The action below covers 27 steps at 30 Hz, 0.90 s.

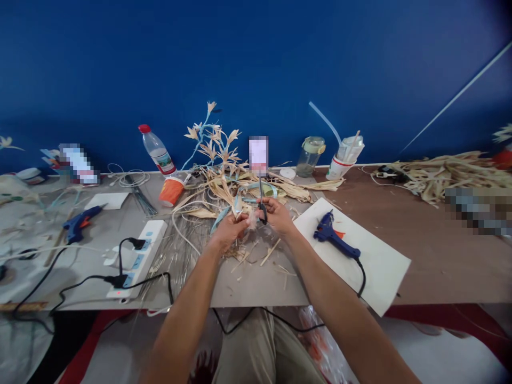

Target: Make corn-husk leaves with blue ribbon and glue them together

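My right hand (279, 216) grips a pair of scissors (262, 210) by the black handles, with the blades pointing up and away from me. Close beside it, my left hand (229, 232) pinches a small pale, translucent piece (252, 219) that looks like thin husk or film; its exact kind is unclear. Just beyond both hands lies a heap of dried corn husks (224, 186). Husk scraps (240, 250) are scattered on the table under my hands.
A blue glue gun (336, 240) rests on a white board (380, 272) at right. Another glue gun (80, 224) and a power strip (138, 258) with black cables are at left. Behind stand a tilted bottle (158, 152), husk flowers (212, 144), a phone (258, 154) and a jar (310, 157).
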### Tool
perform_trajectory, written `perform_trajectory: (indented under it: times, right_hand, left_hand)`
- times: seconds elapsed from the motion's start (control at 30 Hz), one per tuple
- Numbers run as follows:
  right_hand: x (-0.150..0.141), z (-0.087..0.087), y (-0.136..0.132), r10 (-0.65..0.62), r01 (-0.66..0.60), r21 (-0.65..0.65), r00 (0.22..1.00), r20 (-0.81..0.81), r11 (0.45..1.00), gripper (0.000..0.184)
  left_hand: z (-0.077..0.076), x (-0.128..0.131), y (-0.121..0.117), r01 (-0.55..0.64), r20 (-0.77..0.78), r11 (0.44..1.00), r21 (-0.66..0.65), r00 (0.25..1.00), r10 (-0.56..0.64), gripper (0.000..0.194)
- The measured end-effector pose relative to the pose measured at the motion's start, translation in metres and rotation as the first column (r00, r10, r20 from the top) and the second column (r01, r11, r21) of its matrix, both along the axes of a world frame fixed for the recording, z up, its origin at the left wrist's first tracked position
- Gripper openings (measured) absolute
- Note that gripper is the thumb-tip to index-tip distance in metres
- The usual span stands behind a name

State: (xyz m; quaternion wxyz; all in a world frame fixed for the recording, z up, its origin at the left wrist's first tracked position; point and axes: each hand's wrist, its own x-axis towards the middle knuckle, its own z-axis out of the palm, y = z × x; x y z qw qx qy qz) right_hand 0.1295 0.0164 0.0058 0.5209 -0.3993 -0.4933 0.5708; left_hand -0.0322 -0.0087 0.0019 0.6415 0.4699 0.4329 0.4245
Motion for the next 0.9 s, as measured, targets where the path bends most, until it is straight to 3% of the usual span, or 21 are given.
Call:
perform_trajectory:
  times: [0.13,0.27,0.43,0.67,0.9]
  right_hand:
    - [-0.001,0.000,-0.002,-0.022,0.018,0.053,0.997,0.069,0.998,0.041]
    - [-0.004,0.000,-0.007,-0.052,0.016,0.151,0.969,0.242,0.988,0.039]
    - [-0.013,-0.004,-0.017,-0.051,-0.111,0.254,0.829,0.557,0.961,0.034]
    - [-0.023,0.000,-0.029,-0.114,-0.221,0.288,0.576,0.809,0.932,0.036]
    - [-0.025,0.000,-0.031,-0.149,-0.244,0.307,0.505,0.850,0.920,0.037]
  left_hand:
    - [0.002,0.001,0.001,-0.040,0.049,0.999,-0.013,0.998,0.040,0.031]
    - [0.005,-0.002,0.006,-0.249,0.243,0.967,-0.052,0.936,0.254,0.034]
    - [0.010,-0.009,0.010,-0.422,0.347,0.899,-0.119,0.831,0.436,0.034]
    - [0.008,-0.011,0.012,-0.508,0.377,0.851,-0.131,0.769,0.517,0.035]
    - [0.003,-0.011,0.014,-0.493,0.396,0.862,-0.115,0.773,0.495,0.035]
